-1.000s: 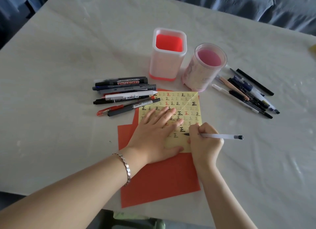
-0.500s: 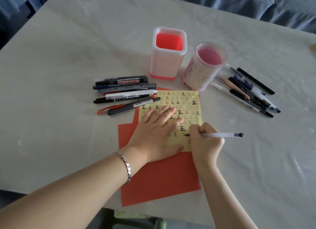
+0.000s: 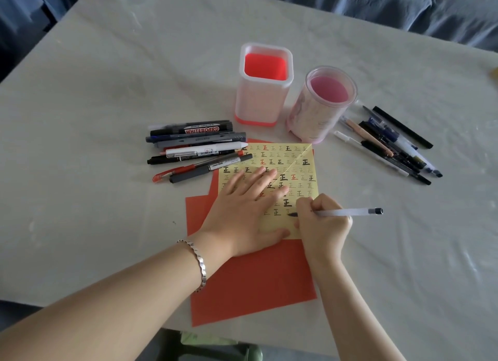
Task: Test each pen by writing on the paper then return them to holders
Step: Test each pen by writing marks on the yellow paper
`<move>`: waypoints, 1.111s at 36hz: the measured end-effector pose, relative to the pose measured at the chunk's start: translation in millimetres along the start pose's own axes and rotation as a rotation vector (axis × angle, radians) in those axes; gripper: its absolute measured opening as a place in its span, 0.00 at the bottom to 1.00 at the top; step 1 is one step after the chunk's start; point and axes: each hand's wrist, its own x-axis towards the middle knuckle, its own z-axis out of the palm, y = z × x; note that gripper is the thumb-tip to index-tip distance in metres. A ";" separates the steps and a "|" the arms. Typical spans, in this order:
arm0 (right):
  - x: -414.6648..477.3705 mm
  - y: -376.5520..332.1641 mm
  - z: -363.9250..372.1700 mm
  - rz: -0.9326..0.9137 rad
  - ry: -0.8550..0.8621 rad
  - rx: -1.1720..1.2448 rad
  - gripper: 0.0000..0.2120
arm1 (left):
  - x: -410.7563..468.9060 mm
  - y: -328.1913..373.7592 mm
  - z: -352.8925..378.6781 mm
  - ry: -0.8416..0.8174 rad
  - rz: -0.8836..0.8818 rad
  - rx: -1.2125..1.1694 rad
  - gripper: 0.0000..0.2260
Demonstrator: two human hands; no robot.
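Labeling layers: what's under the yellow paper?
Red paper lies under the yellow paper, showing past its left and near edges. Anything else beneath is hidden by the sheet and the left hand.

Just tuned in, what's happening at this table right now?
A person is testing pens. The right hand grips a clear pen with its tip on the yellow paper, while the left hand presses the sheet flat. The square holder and the round holder hold no pens. The left pile of pens and the right pile of pens flank them.
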 end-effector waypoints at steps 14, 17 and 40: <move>-1.6 -5.1 -2.4 -0.008 0.069 -0.016 0.14 | -0.8 -1.9 2.3 0.022 0.016 -0.004 0.33; -2.3 -5.7 -2.7 0.011 0.077 -0.012 0.14 | -0.9 -2.1 2.5 0.025 0.017 -0.005 0.33; 1.8 -25.2 -74.6 -0.242 -0.296 -0.069 0.25 | -20.6 21.0 -13.3 0.308 0.091 -0.440 0.25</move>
